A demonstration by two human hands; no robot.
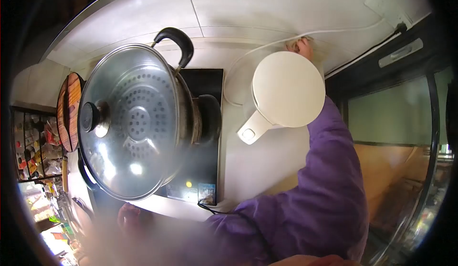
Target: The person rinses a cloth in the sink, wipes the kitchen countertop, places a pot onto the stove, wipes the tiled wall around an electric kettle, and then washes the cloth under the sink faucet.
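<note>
My right arm, in a purple sleeve, reaches past the white kettle (289, 89) toward the wall. Beyond the kettle's lid, my right hand (302, 48) shows only in part; its fingers are bent together by the white cord (267, 44), and what they grip is hidden. The kettle stands upright, lid down, its handle pointing toward me. What looks like my left hand (129, 216) is low at the left, blurred, below the large steel pot's glass lid (138, 118); its fingers cannot be made out.
The pot stands on a black induction cooker (191, 170), with a black side handle (179, 44) sticking out. A round wooden board (70, 112) leans at the left, near a rack (36, 144). A dark-framed glass panel (391, 113) borders the right side.
</note>
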